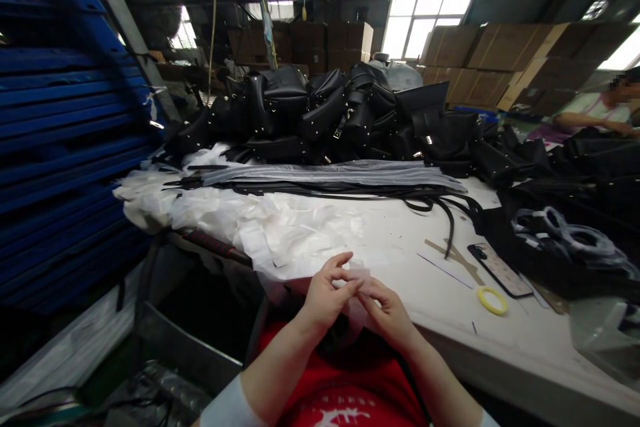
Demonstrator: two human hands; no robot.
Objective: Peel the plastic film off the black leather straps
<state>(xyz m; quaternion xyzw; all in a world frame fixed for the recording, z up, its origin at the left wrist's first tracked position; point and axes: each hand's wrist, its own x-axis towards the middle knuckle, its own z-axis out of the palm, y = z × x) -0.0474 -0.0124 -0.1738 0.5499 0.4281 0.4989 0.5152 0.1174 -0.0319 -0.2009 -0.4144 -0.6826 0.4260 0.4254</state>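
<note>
My left hand (327,293) and my right hand (387,312) meet at the near edge of the white table (440,293). Both pinch a small, thin, translucent white piece (361,275) between fingertips, held just above my lap. A heap of similar white paper or plastic pieces (260,223) lies on the table just beyond my hands. Long black and grey straps (330,177) lie across the table behind the heap.
A big pile of black leather bags (325,110) fills the table's far side. A phone (500,270) and a yellow tape ring (493,300) lie to the right. Blue stacked panels (55,133) stand at left. Another person (600,110) sits at far right.
</note>
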